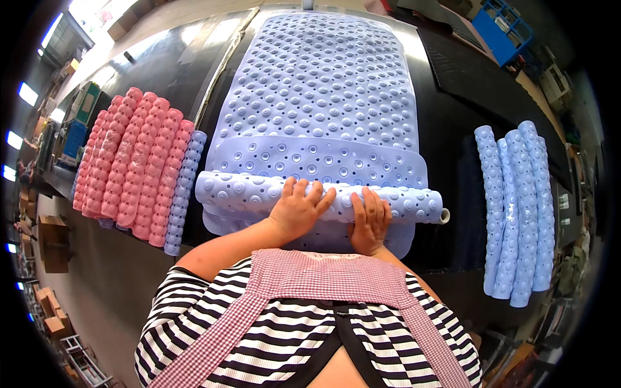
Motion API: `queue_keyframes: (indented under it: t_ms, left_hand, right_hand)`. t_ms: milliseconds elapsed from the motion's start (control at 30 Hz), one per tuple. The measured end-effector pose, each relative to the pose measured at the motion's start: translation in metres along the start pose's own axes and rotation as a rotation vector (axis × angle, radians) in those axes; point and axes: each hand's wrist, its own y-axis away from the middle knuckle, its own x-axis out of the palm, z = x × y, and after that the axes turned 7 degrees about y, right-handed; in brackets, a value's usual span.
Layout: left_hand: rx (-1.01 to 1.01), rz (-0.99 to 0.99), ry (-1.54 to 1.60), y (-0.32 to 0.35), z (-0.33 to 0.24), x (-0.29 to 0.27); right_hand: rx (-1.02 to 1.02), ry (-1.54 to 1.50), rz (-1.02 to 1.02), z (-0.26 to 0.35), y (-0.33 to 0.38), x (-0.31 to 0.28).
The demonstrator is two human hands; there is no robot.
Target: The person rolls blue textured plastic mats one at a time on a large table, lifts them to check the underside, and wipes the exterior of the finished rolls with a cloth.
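A light-blue bath mat [323, 84] with round suction-cup bumps lies lengthwise on the black table in front of me. Across its near end runs a rolled-up part of blue mat [239, 194], with a pale tube end [445, 216] poking out on the right. My left hand [301, 208] curls over the roll left of its middle, fingers slightly apart. Just to its right, my right hand [370, 223] bends over the same roll. A flat blue mat flap [323, 152] shows beyond the roll, and more blue mat lies below it, partly hidden by my arms.
Several pink rolled mats [136, 161] lie side by side at the left, with a blue roll [184, 194] against them. Several blue rolled mats [517, 213] lie at the right. Dark sheets [479, 71] and a blue metal frame [501, 29] are at the far right.
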Motion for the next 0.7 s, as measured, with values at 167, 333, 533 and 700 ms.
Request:
queue_keyframes:
  t_ms: [167, 333, 533, 700]
  left_hand:
    - [-0.07, 0.332, 0.161, -0.026, 0.02, -0.019]
    - [-0.196, 0.498, 0.392, -0.07, 0.052, -0.028]
    - [-0.198, 0.393, 0.396, -0.061, 0.043, -0.023]
    - [-0.178, 0.346, 0.335, -0.057, 0.032, -0.023]
  right_hand:
    - [0.005, -0.075, 0.124, 0.0, -0.021, -0.006]
    - [0.046, -0.102, 0.442, -0.019, -0.078, -0.002]
    - [0.063, -0.026, 0.588, -0.016, -0.091, -0.006]
    - [0.009, -0.5, 0.238, -0.057, -0.063, -0.033]
